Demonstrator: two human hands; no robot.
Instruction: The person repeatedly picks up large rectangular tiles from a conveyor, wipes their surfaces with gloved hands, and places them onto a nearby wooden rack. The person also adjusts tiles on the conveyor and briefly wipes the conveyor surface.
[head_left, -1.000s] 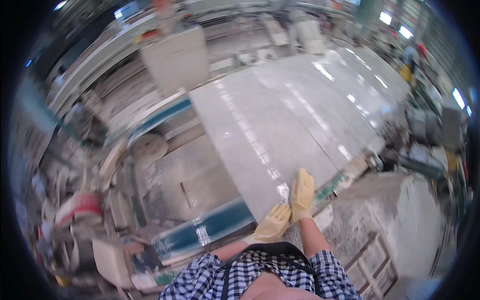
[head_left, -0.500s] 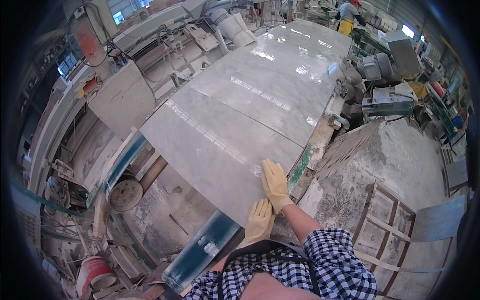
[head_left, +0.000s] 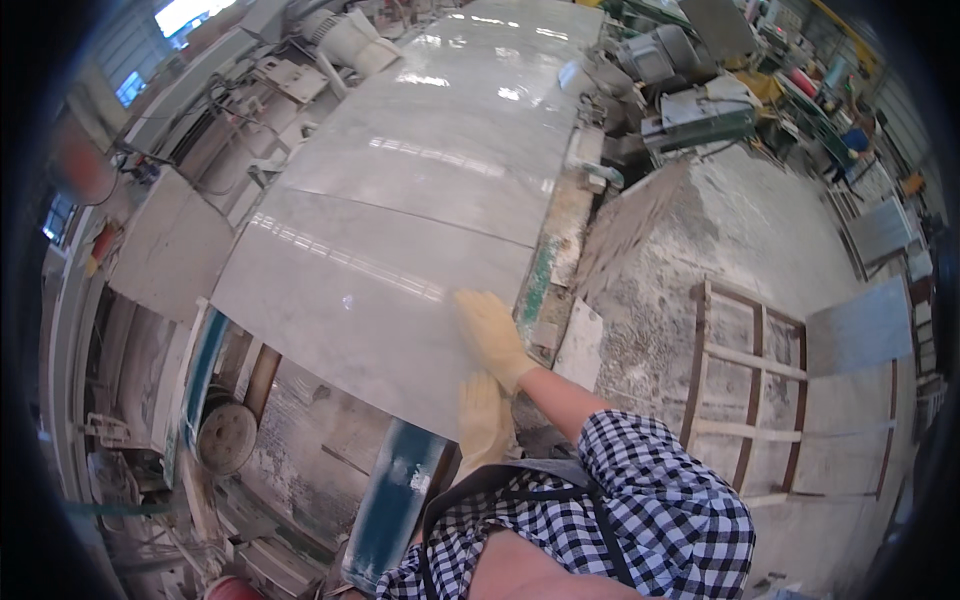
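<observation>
A glossy pale grey stone slab [head_left: 340,310] lies flat in front of me. My right hand [head_left: 492,338], in a cream rubber glove, rests on its near right part with fingers stretched out, slightly blurred. Just below it my left hand [head_left: 484,422], in a matching glove, is at the slab's near corner. Its fingers point forward, extended; the wrist is partly hidden by my apron. Neither hand is wrapped round anything. Beyond a thin seam lies a second glossy slab [head_left: 420,190].
A blue beam [head_left: 392,500] and a round wheel [head_left: 227,438] sit under the slab's near edge. Along the right side runs a dirty machine rail [head_left: 560,235], with a motor [head_left: 655,55] farther off. A wooden frame [head_left: 752,375] stands to the right.
The whole view has swung to the right, so slab and hands appear farther left. Both hands keep nearly the same place on the slab.
</observation>
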